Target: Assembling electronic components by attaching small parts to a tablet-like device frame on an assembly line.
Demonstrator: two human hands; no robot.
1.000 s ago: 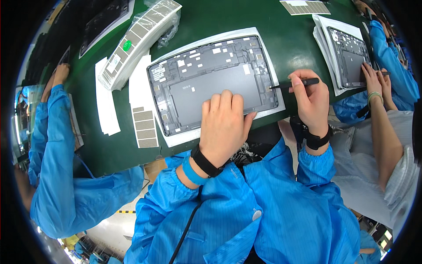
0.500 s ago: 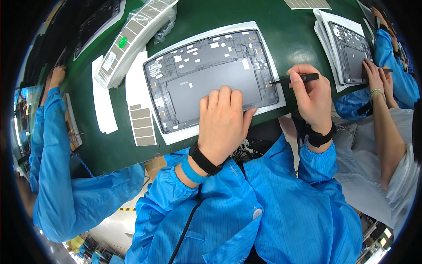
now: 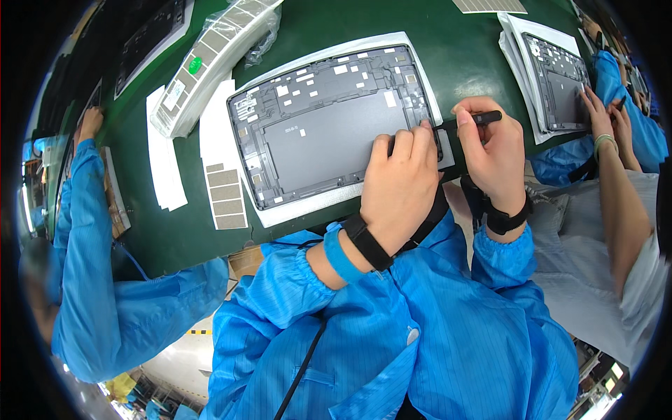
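A dark grey tablet back housing (image 3: 336,150) lies on a white padded sheet (image 3: 280,215), with small white labels scattered over it. My left hand (image 3: 400,185) rests across the housing's right part, fingers stretched out. Its index fingertip presses near the right edge, beside the tweezers' tip. In my right hand (image 3: 493,150) are black tweezers (image 3: 488,119), pinched between thumb and fingers and pointing left at that edge. Their tip is partly hidden by the left fingertip, so I cannot tell whether it holds anything.
Left of the housing lie a sheet of grey adhesive pads (image 3: 226,199), white strips (image 3: 162,164) and a plastic-wrapped stack of pad sheets (image 3: 203,66). At right, a co-worker's hands touch another housing (image 3: 560,87). Another co-worker's blue sleeve (image 3: 80,231) reaches in from the left.
My left hand has moved right across the housing, and its index fingertip now presses the right edge at the tweezers' tip. My right hand has shifted slightly left with the tweezers.
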